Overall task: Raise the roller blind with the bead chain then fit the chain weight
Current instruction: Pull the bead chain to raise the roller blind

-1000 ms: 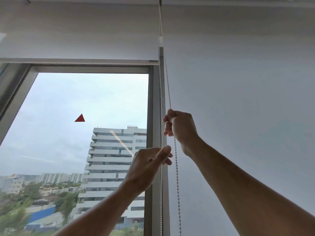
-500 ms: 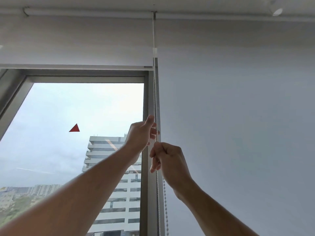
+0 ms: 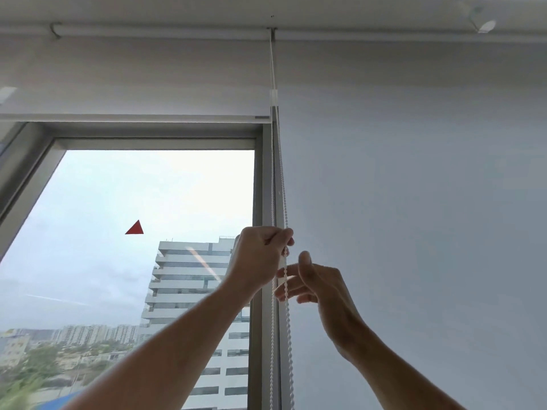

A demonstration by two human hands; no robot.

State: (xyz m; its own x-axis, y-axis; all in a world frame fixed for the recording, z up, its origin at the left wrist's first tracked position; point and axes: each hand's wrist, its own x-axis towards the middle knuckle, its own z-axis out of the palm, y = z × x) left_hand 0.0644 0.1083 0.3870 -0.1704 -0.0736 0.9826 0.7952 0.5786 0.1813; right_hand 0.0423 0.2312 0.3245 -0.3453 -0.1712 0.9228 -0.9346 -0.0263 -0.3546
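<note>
White roller blind (image 3: 133, 81) hangs beside pale wall (image 3: 414, 202).

A single head-worn wide-angle camera stands close to the window frame (image 3: 263, 261), tilted upward toward the roller blind (image 3: 133, 84) near the ceiling, both forearms reaching in from below.

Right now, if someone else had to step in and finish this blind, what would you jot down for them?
Left hand: fist pinching the bead chain, the only grip on it.
Right hand: open, fingers spread just below the left, at the chain, not gripping.
Roller blind: nearly up; its bottom bar sits just above the top of the window frame.
Neighbouring blind is fully down.
Left to do: any last pull, then fit the chain weight; no weight is in view.
</note>
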